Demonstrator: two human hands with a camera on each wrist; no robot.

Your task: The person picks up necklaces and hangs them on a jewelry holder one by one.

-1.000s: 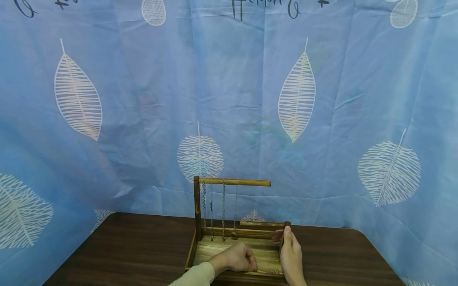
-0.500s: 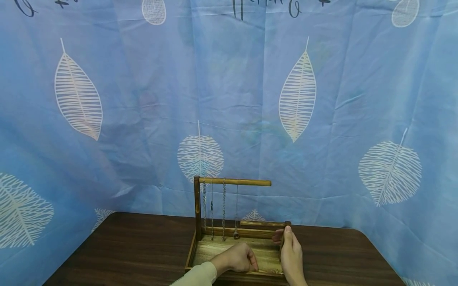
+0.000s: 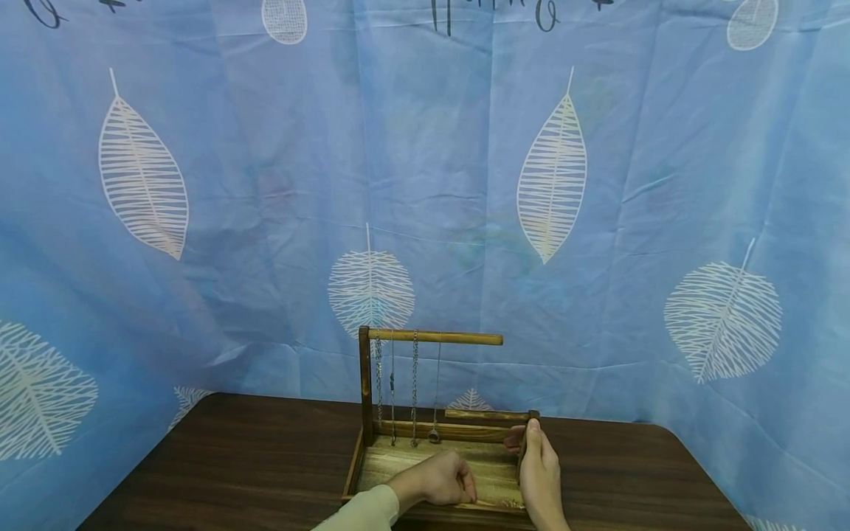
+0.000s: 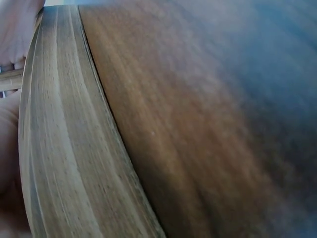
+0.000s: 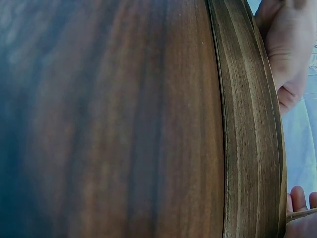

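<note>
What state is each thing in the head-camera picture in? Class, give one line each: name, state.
Left hand: fingers curled near the tray's front edge; any hold unclear
Right hand: gripping the short post
Chains: hanging from the long bar
Pendant: hanging at a chain's lower end
Short bar: roughly level
Tray: resting on the table
Cloth: hung up, creased

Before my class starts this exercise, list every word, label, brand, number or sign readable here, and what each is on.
Blue cloth, top left: black lettering, cut off by the picture's edge; no word readable.
Blue cloth, top, right of centre: black strokes, also cut off; no word readable.
Wooden stand, hanging chains, table: no text to be seen.
</note>
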